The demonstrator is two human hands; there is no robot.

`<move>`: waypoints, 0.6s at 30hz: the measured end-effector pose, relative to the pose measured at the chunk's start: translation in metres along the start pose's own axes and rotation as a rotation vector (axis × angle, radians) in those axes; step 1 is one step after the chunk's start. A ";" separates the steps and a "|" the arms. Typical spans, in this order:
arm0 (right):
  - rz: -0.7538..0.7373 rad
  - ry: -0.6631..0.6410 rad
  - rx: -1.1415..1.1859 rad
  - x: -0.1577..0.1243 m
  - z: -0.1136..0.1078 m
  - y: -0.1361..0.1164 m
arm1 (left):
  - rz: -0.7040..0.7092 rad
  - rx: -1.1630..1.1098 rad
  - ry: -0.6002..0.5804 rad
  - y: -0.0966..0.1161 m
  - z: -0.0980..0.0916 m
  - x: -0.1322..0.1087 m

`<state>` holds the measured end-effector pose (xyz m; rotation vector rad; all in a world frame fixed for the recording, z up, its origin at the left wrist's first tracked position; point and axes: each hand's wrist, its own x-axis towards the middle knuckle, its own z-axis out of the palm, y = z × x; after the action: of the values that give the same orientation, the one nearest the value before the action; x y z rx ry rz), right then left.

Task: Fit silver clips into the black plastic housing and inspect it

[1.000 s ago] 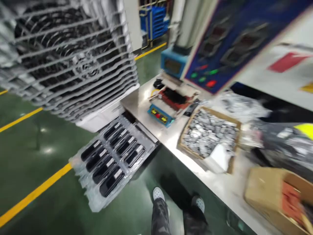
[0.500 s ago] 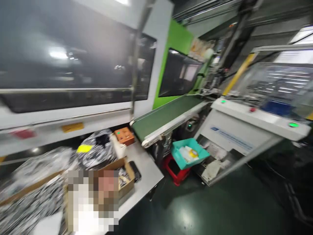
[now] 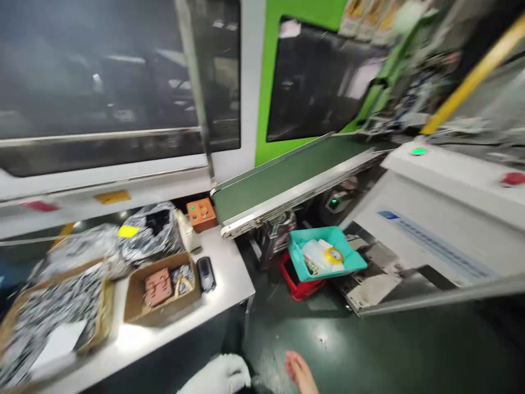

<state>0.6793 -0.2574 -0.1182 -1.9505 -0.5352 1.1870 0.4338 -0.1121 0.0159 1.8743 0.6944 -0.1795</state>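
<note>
My left hand (image 3: 217, 377) wears a white glove and shows only partly at the bottom edge, below the front of the steel table (image 3: 223, 282). My right hand (image 3: 301, 372) is bare; only its outstretched fingers show, over the green floor, and they hold nothing. Nearest on the table are a small cardboard box (image 3: 164, 298) with a reddish part in it and a black device (image 3: 205, 273) lying beside it. Neither hand touches any of these.
A larger box of silvery parts (image 3: 49, 317) and shiny bags (image 3: 147, 235) lie at the left, an orange box (image 3: 200, 214) behind. A green conveyor belt (image 3: 287, 175) runs up to the right. A teal bin (image 3: 326, 254) sits on a red stool. A white machine (image 3: 443, 202) stands at the right.
The view has swung from the tray stack and left table end to the right end and the conveyor. Both hands have come into view at the bottom edge.
</note>
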 end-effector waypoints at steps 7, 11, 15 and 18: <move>-0.153 -0.314 -0.249 0.092 0.036 -0.077 | -0.247 -0.068 0.193 -0.057 -0.051 -0.016; -0.087 -0.480 -0.276 0.121 0.093 -0.114 | -0.386 -0.072 0.263 -0.110 -0.079 -0.023; 0.134 -0.545 -0.200 0.155 0.184 -0.130 | -0.550 -0.110 0.348 -0.154 -0.094 -0.028; 0.351 -0.490 -0.117 0.185 0.245 -0.135 | -0.623 -0.137 0.389 -0.175 -0.107 -0.032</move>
<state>0.5576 0.0493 -0.1782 -1.8984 -0.5288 1.9201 0.2922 0.0156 -0.0672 1.5237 1.5129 -0.1577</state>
